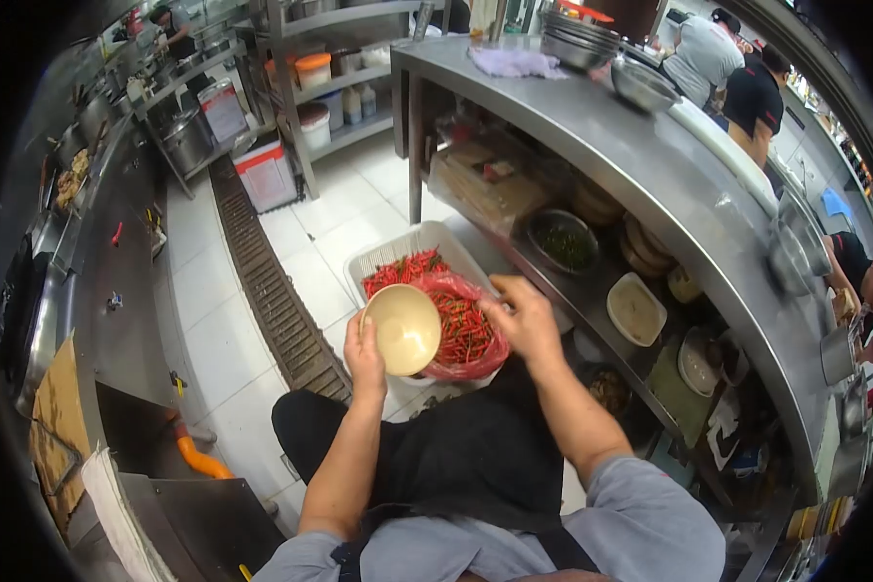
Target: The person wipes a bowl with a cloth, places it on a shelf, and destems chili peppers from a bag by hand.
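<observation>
My left hand (365,357) grips a cream-coloured bowl (403,330) by its left side, its inside turned up toward me with nothing in it. Just right of the bowl, a red plastic bag (495,351) full of red chillies (464,328) sits in a white plastic basket (461,238). More loose red chillies (403,267) lie in the basket behind the bag. My right hand (522,315) is closed at the bag's right edge, with finger and thumb pinching the red plastic. The bowl covers part of the bag and basket.
A steel counter (592,107) curves along the right, with a lower shelf holding a bowl of greens (563,242) and a white dish (636,308). A floor drain grate (262,272) runs on the left beside the stove. A white bin (267,175) stands ahead. Co-workers (753,102) are beyond the counter.
</observation>
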A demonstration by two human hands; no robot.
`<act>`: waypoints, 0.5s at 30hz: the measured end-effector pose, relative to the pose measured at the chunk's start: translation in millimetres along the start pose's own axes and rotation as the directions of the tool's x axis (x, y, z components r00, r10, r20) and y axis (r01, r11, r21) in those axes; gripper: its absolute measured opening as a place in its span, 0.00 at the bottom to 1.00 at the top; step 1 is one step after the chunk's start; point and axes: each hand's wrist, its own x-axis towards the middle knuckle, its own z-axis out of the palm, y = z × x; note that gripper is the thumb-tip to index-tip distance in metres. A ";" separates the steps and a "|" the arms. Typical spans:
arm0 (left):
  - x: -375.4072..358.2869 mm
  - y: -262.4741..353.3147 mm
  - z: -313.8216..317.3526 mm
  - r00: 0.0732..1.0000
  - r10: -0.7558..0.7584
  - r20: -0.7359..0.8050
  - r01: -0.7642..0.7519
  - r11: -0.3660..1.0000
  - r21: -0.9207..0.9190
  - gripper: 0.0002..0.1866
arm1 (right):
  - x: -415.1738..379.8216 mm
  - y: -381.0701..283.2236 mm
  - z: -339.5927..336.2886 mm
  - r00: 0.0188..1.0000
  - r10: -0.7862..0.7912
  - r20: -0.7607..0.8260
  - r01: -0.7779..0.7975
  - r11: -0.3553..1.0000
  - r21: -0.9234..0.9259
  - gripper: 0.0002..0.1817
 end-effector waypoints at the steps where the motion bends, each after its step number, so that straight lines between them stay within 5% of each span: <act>1: 6.8 -0.7 -4.6 0.998 -0.041 -0.044 0.040 0.999 -0.006 0.18 | 20.9 -9.3 -12.9 0.991 -0.107 -0.082 0.104 0.994 -0.037 0.20; 6: 24.6 9.3 -13.8 0.993 -0.097 -0.061 0.084 0.978 -0.191 0.17 | 128.5 -88.2 -64.4 0.842 -0.469 -0.266 0.439 0.883 -0.165 0.15; 12: 44.3 24.8 -8.9 0.994 -0.104 -0.021 0.096 0.967 -0.237 0.17 | 290.6 -74.4 -64.9 0.817 -0.553 -0.166 0.329 0.683 -0.652 0.17; 15: 54.8 27.6 -15.8 0.986 -0.165 -0.032 0.145 0.932 -0.332 0.16 | 335.8 -73.9 -58.8 0.940 -0.342 -0.011 0.181 0.524 -0.832 0.17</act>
